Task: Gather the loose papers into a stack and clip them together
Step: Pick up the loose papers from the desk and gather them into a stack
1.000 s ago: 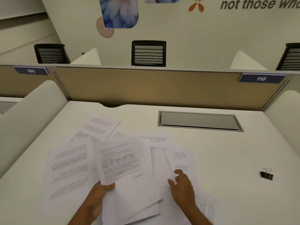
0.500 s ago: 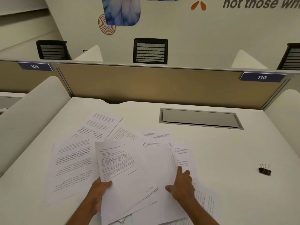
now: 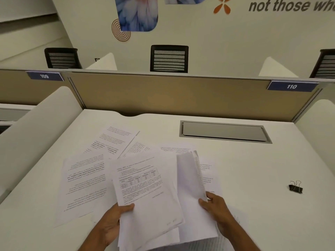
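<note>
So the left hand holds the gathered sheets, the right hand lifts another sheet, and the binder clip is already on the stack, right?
No: in the head view the binder clip lies loose on the desk, apart from any paper. The left hand does hold the gathered sheets and the right hand lifts another sheet.

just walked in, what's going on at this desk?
A person is collecting printed papers. The left hand grips a stack with a table-printed page on top. The right hand pinches another sheet, lifted and curling beside it. More loose papers lie spread on the desk to the left and behind. The binder clip sits untouched off to the right.
</note>
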`<move>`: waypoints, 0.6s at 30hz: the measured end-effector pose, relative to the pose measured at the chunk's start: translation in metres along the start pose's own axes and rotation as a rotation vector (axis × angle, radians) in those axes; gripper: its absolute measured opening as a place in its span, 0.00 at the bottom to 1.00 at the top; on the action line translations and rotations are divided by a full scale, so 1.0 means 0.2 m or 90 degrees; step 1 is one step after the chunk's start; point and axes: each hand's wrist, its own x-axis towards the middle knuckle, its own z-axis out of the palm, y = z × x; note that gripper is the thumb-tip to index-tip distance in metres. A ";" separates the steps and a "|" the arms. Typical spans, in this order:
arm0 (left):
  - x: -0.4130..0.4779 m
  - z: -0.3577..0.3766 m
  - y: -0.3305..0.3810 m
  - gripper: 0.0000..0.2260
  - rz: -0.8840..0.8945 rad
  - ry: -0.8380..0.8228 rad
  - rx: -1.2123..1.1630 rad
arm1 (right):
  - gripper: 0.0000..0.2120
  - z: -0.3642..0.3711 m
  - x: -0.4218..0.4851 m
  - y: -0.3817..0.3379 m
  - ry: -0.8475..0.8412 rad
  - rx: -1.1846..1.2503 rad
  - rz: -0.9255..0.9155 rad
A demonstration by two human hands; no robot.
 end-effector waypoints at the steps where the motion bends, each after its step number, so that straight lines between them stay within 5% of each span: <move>1: -0.01 0.02 -0.01 0.18 0.001 -0.010 0.004 | 0.13 0.00 -0.01 0.00 -0.018 0.026 0.013; 11: -0.06 0.17 -0.01 0.18 0.027 -0.056 0.116 | 0.13 0.15 -0.18 -0.16 -0.097 -0.030 -0.030; 16: -0.08 0.23 0.04 0.33 0.075 -0.070 0.176 | 0.27 0.15 -0.19 -0.23 -0.095 -0.016 -0.007; 18: -0.08 0.28 0.03 0.26 0.104 -0.069 0.173 | 0.25 0.15 -0.19 -0.25 -0.111 -0.040 -0.040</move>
